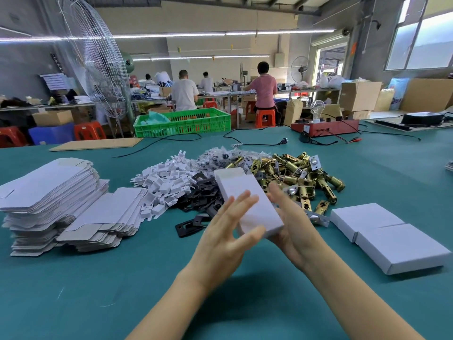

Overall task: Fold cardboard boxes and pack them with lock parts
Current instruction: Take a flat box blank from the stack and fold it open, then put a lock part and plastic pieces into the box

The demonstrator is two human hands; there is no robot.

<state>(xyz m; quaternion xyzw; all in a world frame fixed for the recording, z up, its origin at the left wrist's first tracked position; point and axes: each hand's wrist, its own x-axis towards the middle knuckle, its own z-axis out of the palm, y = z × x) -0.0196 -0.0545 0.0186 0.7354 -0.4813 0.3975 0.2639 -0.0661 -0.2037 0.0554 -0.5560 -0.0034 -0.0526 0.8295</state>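
Observation:
A closed white cardboard box is held above the green table, tilted away from me. My right hand cradles it from below and the right, fingers up along its side. My left hand lies flat against its left side with straight fingers. Behind the box are piles of lock parts: brass latch bolts, black strike plates, white plastic pieces and small bagged parts. Flat unfolded box blanks are stacked at the left. Two closed white boxes lie at the right.
A green-covered table spreads all around. At its far side are a flat cardboard sheet, black cables and a red test unit with a bulb. Beyond stand a green crate, a wire fan and seated workers.

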